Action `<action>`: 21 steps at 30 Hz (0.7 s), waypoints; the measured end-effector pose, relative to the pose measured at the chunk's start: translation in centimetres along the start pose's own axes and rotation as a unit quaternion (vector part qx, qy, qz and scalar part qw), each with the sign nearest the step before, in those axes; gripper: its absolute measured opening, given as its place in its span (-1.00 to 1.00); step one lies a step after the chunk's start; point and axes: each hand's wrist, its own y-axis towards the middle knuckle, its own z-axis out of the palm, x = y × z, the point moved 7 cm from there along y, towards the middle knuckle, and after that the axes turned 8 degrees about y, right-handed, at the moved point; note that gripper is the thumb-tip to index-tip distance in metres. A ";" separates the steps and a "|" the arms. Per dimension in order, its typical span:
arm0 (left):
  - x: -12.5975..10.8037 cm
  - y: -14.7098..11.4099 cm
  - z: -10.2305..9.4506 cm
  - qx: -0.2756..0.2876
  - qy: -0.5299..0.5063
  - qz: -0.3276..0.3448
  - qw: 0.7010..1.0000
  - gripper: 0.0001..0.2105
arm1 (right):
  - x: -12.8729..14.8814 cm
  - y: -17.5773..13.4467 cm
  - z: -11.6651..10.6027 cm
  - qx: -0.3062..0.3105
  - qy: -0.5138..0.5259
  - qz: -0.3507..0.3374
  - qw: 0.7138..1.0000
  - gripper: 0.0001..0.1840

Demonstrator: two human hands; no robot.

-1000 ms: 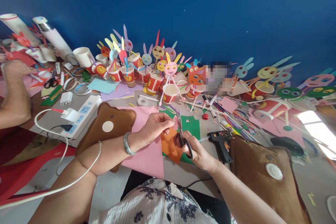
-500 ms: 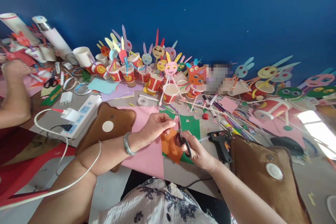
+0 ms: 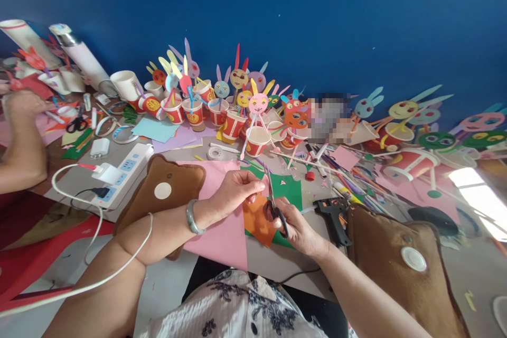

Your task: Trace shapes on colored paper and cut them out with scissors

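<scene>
My right hand [image 3: 295, 224] is closed around the handles of a pair of black-handled scissors [image 3: 271, 195], blades pointing away from me. Thumb and fingers of my left hand [image 3: 240, 190] pinch a small piece of pink paper [image 3: 265, 185] close beside the blades. Most of that piece is hidden by my fingers and the scissors. Beneath both hands lie an orange sheet [image 3: 256, 216], a green sheet [image 3: 291, 190] and a large pink sheet [image 3: 217, 232] on the table.
Several paper cups with rabbit-faced figures [image 3: 258, 140] line the wall side. A power strip [image 3: 127, 174] and a brown cushion-like pouch [image 3: 178, 174] lie left; a black glue gun [image 3: 332, 216] and another brown pouch [image 3: 396, 253] lie right. Another person's arm [image 3: 24, 137] is at far left.
Hardly anything differs. My hands, the scissors and the pink piece keep almost the same place.
</scene>
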 end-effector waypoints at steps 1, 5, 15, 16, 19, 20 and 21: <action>0.0 0.0 0.0 0.000 0.000 -0.001 1.000 -0.78 | 0.1 0.0 0.0 -0.001 -0.001 -0.002 1.000 -0.23; -0.2 0.0 0.0 -0.001 0.001 -0.003 1.000 -0.78 | 0.5 0.1 0.0 0.000 0.003 -0.004 1.000 -0.22; -0.1 -0.1 0.0 0.001 0.007 -0.003 1.000 -0.78 | 0.4 0.2 -0.1 -0.007 -0.005 0.005 1.000 -0.22; -0.1 0.0 0.0 0.001 0.007 -0.003 1.000 -0.78 | 0.4 0.2 -0.2 -0.009 -0.006 0.004 1.000 -0.22; 0.0 0.0 0.0 0.000 0.007 -0.010 1.000 -0.80 | 0.3 0.2 -0.2 -0.010 -0.005 0.006 1.000 -0.22; 0.0 0.0 0.0 -0.002 0.006 -0.012 1.000 -0.80 | 0.3 0.2 -0.2 -0.008 -0.003 0.007 1.000 -0.22; -0.1 0.0 0.0 -0.003 0.006 -0.014 1.000 -0.80 | 0.3 0.2 -0.2 -0.007 -0.001 0.009 1.000 -0.22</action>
